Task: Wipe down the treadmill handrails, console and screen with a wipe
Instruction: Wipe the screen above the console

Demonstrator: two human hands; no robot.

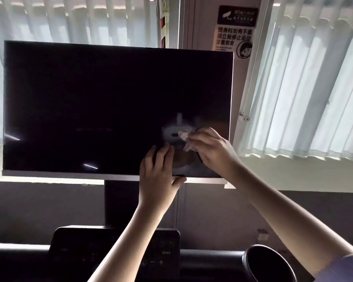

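Wipe [184,139], small and crumpled, lies against the dark screen [90,98] at about 4 o'clock on its face, pinched in the closed grip of the right hand [210,149]. The left hand [157,176], fingers straight and holding nothing, steadies the lower edge beside it. The screen seems half done; whether the console [114,251], at 6 o'clock below, is wiped I cannot tell.

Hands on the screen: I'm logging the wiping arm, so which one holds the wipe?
The right hand, farther right on the screen, pinches the white wipe; the left hand rests bare on the glass at the lower edge.
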